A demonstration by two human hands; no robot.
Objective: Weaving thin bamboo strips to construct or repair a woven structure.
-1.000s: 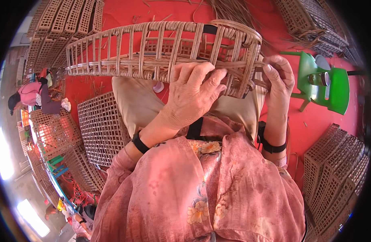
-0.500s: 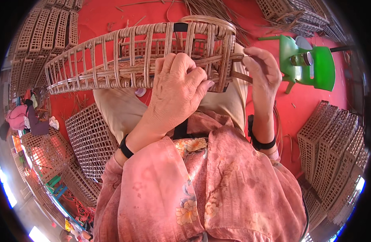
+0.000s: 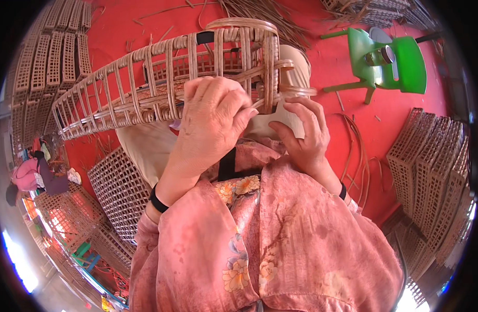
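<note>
A rattan basket (image 3: 130, 74) with an openwork side and a wrapped rim lies on its side across my lap, its right end nearest my hands. My left hand (image 3: 210, 117) is closed over its lower edge, near that end. Its thumb and forefinger are pressed together at the weave; the fingertips are partly hidden. A flat rattan strip (image 3: 287, 65) bends round the corner post at the basket's right end. Just below that end, my right hand (image 3: 306, 132) is open, with thumb and fingers apart and nothing seen between them.
A green plastic chair (image 3: 411, 65) with a jar (image 3: 379, 55) on it stands at the far right. Stacks of woven panels (image 3: 423, 161) line both sides. Loose strips (image 3: 265, 13) lie on the red floor. Another person (image 3: 28, 177) is at the left.
My right hand has let go of the strip and come in toward me and left, its fingers opening. The strip now curves round the corner post. The left hand keeps its hold on the basket.
</note>
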